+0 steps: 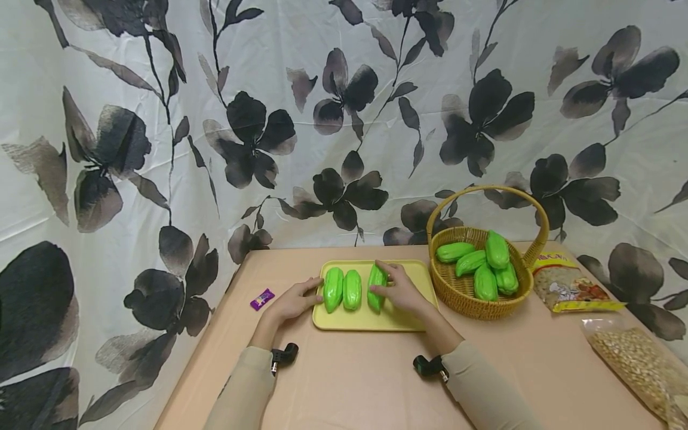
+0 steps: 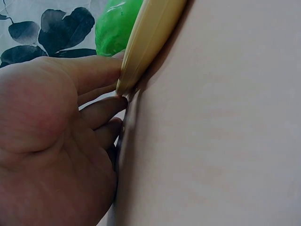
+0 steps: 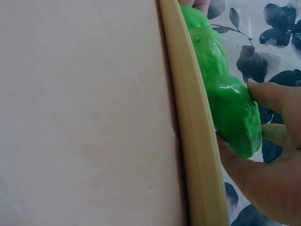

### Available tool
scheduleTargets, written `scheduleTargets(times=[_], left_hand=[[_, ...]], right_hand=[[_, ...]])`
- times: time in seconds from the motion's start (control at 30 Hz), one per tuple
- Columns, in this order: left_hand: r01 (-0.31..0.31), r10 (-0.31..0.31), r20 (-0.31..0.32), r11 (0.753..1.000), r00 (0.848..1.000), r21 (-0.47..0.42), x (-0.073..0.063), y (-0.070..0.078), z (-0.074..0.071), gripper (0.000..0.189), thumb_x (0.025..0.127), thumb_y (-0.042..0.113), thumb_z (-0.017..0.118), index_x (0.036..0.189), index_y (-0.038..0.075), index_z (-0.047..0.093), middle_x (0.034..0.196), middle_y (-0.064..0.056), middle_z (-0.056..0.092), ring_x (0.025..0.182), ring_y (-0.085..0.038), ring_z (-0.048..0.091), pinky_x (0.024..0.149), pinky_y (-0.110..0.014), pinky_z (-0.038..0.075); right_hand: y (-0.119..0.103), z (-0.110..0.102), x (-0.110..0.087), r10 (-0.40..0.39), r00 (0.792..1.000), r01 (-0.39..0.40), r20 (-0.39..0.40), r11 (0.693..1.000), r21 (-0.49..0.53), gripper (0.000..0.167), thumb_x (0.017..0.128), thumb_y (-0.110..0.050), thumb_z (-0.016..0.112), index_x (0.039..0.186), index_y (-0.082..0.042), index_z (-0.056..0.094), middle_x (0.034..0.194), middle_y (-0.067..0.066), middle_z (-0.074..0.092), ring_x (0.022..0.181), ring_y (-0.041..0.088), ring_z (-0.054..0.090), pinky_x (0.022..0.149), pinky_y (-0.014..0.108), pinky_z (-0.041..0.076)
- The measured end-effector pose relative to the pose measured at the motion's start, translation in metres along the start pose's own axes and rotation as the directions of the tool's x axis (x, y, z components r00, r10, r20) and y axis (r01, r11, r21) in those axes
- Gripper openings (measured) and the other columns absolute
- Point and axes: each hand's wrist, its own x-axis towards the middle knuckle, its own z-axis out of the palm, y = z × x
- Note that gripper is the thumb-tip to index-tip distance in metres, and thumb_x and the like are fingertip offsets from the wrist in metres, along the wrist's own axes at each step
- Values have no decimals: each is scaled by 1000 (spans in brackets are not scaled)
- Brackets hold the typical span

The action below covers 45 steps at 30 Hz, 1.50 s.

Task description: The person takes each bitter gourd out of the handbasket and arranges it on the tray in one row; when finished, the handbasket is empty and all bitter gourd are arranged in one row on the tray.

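A yellow tray (image 1: 301, 328) lies on the table and bears three glossy green cucumber-like gourds. Two of them, the left gourd (image 1: 332, 289) and the middle gourd (image 1: 352, 290), stand side by side lengthwise. My right hand (image 1: 400, 291) holds the right gourd (image 1: 377, 288) on the tray, thumb on its near side and fingers over its far end. In the right wrist view, the thumb and fingertips rest against this gourd (image 3: 235, 115). At the tray's left end, my left hand (image 1: 290, 302) grips the rim (image 2: 141, 52) lightly, its other fingers below the edge.
A wicker basket (image 1: 467, 307) with a tall handle stands right of the tray, with several green gourds inside. Beyond it lie a printed food bag (image 1: 572, 283) and a clear bag of pale pieces (image 1: 629, 361). Left of the tray is a small purple packet (image 1: 262, 299).
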Motion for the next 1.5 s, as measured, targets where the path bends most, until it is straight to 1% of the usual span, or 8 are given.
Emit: scheduleTargets(times=[0.33, 0.7, 0.8, 0.9, 0.93, 1.03, 1.17, 1.5], left_hand=[[-5, 5, 2, 1000, 1000, -6, 1, 0, 2, 62, 103, 27, 66, 157, 6, 45, 167, -17, 35, 160, -39, 17, 132, -55, 12], [-2, 2, 7, 1000, 1000, -13, 2, 0, 2, 63, 102, 25, 67, 157, 5, 45, 167, -18, 35, 161, -38, 18, 133, -52, 13], [-2, 2, 6, 1000, 1000, -30, 2, 0, 2, 63, 102, 25, 68, 157, 5, 45, 167, -18, 35, 160, -38, 18, 133, -52, 12], [0, 1, 8, 1000, 1000, -31, 1, 0, 2, 63, 102, 25, 67, 157, 5, 45, 167, -17, 35, 161, -37, 17, 133, -51, 11], [-1, 1, 8, 1000, 1000, -31, 1, 0, 2, 63, 102, 25, 67, 157, 5, 45, 167, -17, 35, 161, -37, 17, 133, -52, 11], [-2, 2, 5, 1000, 1000, -26, 1, 0, 1, 62, 102, 26, 67, 157, 6, 45, 167, -17, 35, 161, -38, 17, 133, -52, 12], [-6, 6, -3, 1000, 1000, -13, 1, -1, 0, 62, 102, 25, 66, 157, 5, 46, 167, -18, 35, 160, -39, 18, 132, -54, 13], [-9, 9, 4, 1000, 1000, -5, 0, -1, -1, 61, 102, 23, 66, 157, 6, 45, 167, -18, 35, 160, -39, 19, 132, -53, 13]], right_hand=[[5, 2, -1, -29, 997, 28, 71, 1000, 7, 69, 98, -20, 74, 159, -8, 43, 158, 22, 44, 134, 44, 53, 112, 58, 46], [10, 4, 2, -46, 996, 51, 70, 996, -68, 66, 98, -27, 74, 156, -6, 47, 149, 20, 58, 123, 35, 65, 104, 49, 53], [12, 5, 3, -46, 996, 53, 72, 995, -89, 68, 99, -30, 73, 156, -7, 47, 126, 16, 69, 101, 25, 68, 84, 38, 57], [13, 5, 4, -42, 995, 49, 89, 995, -83, 69, 99, -32, 72, 157, -6, 45, 94, 13, 66, 78, 18, 58, 65, 30, 47], [14, 4, 4, -41, 994, 49, 97, 996, -77, 69, 100, -32, 72, 158, -6, 44, 90, 12, 65, 75, 17, 57, 63, 28, 46], [13, 4, 3, -35, 992, 42, 120, 998, -55, 70, 99, -30, 72, 159, -7, 43, 105, 14, 70, 81, 15, 60, 68, 27, 47], [11, 4, 3, -35, 990, 41, 139, 998, -42, 71, 99, -28, 74, 159, -9, 42, 143, 17, 62, 98, 19, 66, 80, 31, 51], [12, 4, 3, -46, 988, 51, 145, 998, -30, 70, 99, -29, 74, 159, -10, 43, 152, 18, 55, 105, 23, 68, 82, 33, 53]])
